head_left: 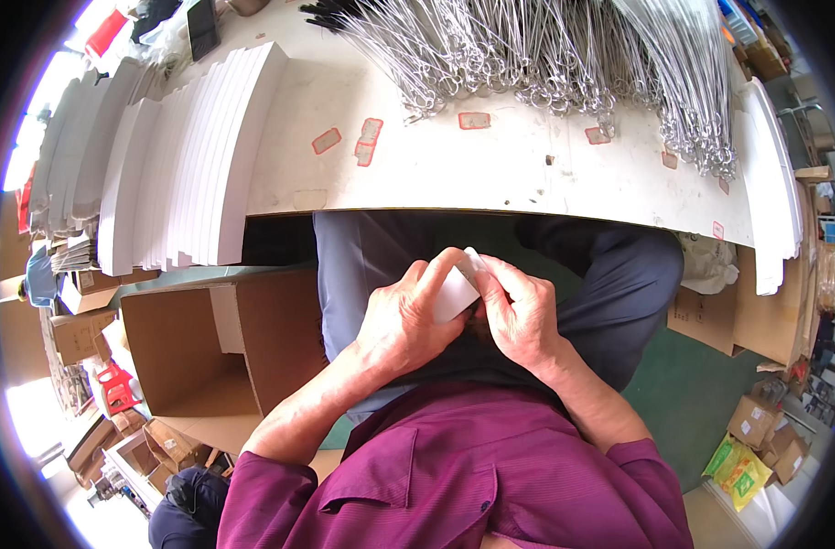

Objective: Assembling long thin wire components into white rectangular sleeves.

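Over my lap, just off the near edge of the table, both hands hold a white cardboard piece, which looks like the end of a slim box. My left hand wraps round its left side, with the index finger bent over the top. At its upper right edge, the thumb and fingers of my right hand are closed on it. Most of the piece's length is hidden by my hands or points away from view.
Long white boxes stand in a row on the table's left. Many wire-handled brushes with looped ends lie across the far side. Small red-edged labels dot the white tabletop. An open cardboard carton is at my left; white flat pieces stand at right.
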`<state>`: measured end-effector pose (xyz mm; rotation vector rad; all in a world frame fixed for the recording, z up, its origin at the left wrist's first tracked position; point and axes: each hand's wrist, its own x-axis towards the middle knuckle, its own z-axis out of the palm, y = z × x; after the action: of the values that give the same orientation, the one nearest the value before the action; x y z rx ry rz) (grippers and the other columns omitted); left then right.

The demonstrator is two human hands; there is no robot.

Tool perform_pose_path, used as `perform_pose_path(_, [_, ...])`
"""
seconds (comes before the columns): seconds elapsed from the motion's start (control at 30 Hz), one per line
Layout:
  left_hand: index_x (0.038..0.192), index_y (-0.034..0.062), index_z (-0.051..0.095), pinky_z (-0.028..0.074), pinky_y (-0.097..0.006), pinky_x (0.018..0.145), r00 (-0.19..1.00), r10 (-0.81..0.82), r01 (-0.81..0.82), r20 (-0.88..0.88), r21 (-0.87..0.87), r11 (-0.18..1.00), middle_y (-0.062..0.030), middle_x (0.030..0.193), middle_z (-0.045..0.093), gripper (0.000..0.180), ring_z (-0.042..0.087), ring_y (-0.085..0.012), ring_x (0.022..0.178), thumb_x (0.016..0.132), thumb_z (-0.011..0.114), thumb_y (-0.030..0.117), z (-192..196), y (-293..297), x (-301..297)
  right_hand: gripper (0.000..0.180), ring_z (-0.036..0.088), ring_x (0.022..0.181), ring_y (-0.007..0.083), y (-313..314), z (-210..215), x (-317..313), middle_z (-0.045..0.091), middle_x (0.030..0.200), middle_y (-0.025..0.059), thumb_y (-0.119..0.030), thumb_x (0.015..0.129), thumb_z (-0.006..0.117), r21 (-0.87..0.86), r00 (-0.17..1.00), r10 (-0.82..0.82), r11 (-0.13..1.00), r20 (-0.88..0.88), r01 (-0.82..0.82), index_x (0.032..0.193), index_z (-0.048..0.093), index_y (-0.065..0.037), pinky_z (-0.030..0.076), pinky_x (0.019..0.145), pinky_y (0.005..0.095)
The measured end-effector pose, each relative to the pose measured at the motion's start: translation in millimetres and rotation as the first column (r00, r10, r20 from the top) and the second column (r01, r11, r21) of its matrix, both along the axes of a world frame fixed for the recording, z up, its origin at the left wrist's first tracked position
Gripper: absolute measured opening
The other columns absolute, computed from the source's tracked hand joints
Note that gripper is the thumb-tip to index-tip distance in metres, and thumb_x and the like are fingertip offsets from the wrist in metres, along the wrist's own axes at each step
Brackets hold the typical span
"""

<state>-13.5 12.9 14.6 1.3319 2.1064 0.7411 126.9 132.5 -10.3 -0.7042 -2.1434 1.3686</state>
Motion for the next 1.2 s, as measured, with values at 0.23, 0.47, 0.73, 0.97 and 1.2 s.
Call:
perform_pose_path(0.23, [0.133, 0.0149, 0.053, 0.062, -0.045, 0.081, 0.999, 0.003, -0.003, 0.038, 0.014, 1.0, -0.017, 0.115, 0.07, 0.061, 0.073, -0.0388, 0.098, 0.08, 0.083, 0.016, -4, -1, 0, 0.027, 0.077, 0.077, 0.0261, -7, 2, 0, 0.077, 0.094, 0.0195, -0.008, 0.101, 0.066, -0.125, 1.0, 0.028, 0.992, 0.011, -0.026, 0.124, 0.069, 0.004, 0.059, 0.066, 0.0321])
perform_pose_path(0.47, [0.131, 0.0141, 0.052, 0.062, -0.045, 0.079, 0.999, -0.024, 0.023, 0.041, 0.029, 0.999, -0.0179, 0.113, 0.071, 0.06, 0.073, -0.04, 0.097, 0.079, 0.084, 0.017, -4, 1, -3, 0.034, 0.066, 0.068, 0.008, -10, 9, 5, 0.076, 0.087, 0.0103, -0.01, 0.103, 0.063, -0.33, 0.998, 0.058, 0.942, 0.004, -0.053, 0.135, 0.065, 0.002, 0.056, 0.063, 0.0252])
perform_pose_path(0.73, [0.134, 0.0052, 0.043, 0.062, -0.048, 0.073, 0.999, 0.042, -0.042, 0.017, 0.023, 0.999, -0.0219, 0.105, 0.071, 0.067, 0.074, -0.041, 0.088, 0.082, 0.081, 0.021, -11, -3, -2, 0.034, 0.074, 0.098, 0.0413, -16, 0, 5, 0.073, 0.111, 0.0274, -0.014, 0.1, 0.068, 0.186, 0.995, 0.095, 0.978, 0.02, -0.097, 0.123, 0.066, 0.01, 0.062, 0.083, 0.0415])
perform_pose_path(0.97, [0.132, 0.0038, 0.05, 0.062, -0.048, 0.078, 0.998, 0.056, -0.055, -0.025, 0.04, 0.998, -0.0224, 0.107, 0.072, 0.064, 0.074, -0.042, 0.092, 0.08, 0.084, 0.022, -12, -2, 2, 0.023, 0.063, 0.064, 0.0054, -10, 1, -1, 0.073, 0.079, 0.0035, -0.015, 0.102, 0.07, -0.431, 0.999, 0.011, 0.902, 0.035, 0.005, 0.116, 0.073, 0.003, 0.051, 0.056, 0.0219])
perform_pose_path(1.2, [0.121, 0.0017, 0.057, 0.062, -0.046, 0.071, 0.996, 0.045, -0.04, -0.077, 0.063, 0.997, -0.02, 0.101, 0.071, 0.053, 0.074, -0.0392, 0.087, 0.079, 0.082, 0.02, -12, -2, 5, 0.01, 0.065, 0.07, 0.0046, -9, -4, -9, 0.073, 0.081, 0.0042, -0.008, 0.098, 0.073, -0.567, 1.0, -0.025, 0.824, -0.004, 0.019, 0.102, 0.071, 0.001, 0.052, 0.06, 0.0211])
